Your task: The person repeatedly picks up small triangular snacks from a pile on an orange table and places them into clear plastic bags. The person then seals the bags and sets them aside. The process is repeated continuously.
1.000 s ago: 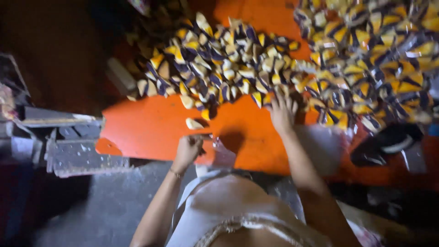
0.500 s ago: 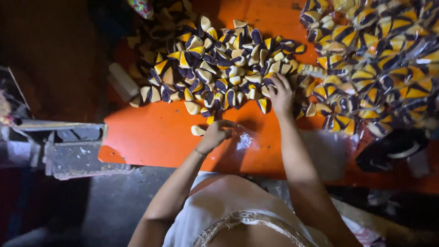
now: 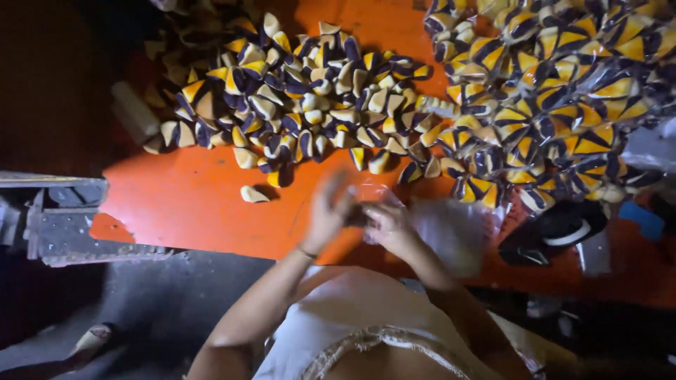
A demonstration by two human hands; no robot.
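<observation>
Head view: the left hand (image 3: 327, 211) and the right hand (image 3: 389, 226) meet close together above the near edge of the orange surface (image 3: 190, 204). Both are motion-blurred. Between them sits a clear plastic bag (image 3: 380, 197); the fingers of both hands appear to touch it, but whether they pinch it or only rest against it cannot be told. The left hand's fingers point upward and look loosely spread.

A heap of loose cone-shaped pieces (image 3: 310, 105), striped yellow, cream and dark purple, lies on the orange surface beyond the hands. One single piece (image 3: 253, 194) lies apart, left of the hands. At upper right lies a pile of the same pieces packed in clear bags (image 3: 563, 91). A stack of clear film (image 3: 454, 232) sits just right of the right hand. A grey metal device (image 3: 63, 218) stands at the left edge.
</observation>
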